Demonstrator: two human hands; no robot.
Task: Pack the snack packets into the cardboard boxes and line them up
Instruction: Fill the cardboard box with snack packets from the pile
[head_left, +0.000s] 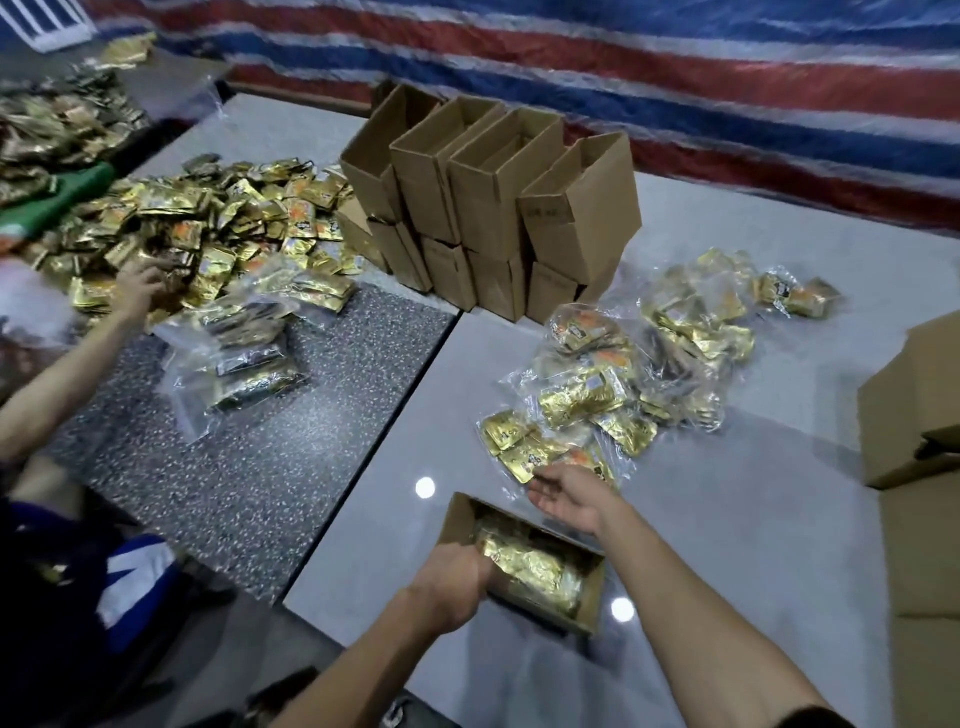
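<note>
Nearest, my left hand (457, 582) curls into box (592, 597), grip hidden; my right hand (566, 501), spread, is nearer the packets (519, 454) just beyond it.

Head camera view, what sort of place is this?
Probably a makeshift packing workshop: heaps of gold snack packets, a stack of open cardboard boxes, and a striped tarp as the backdrop.
</note>
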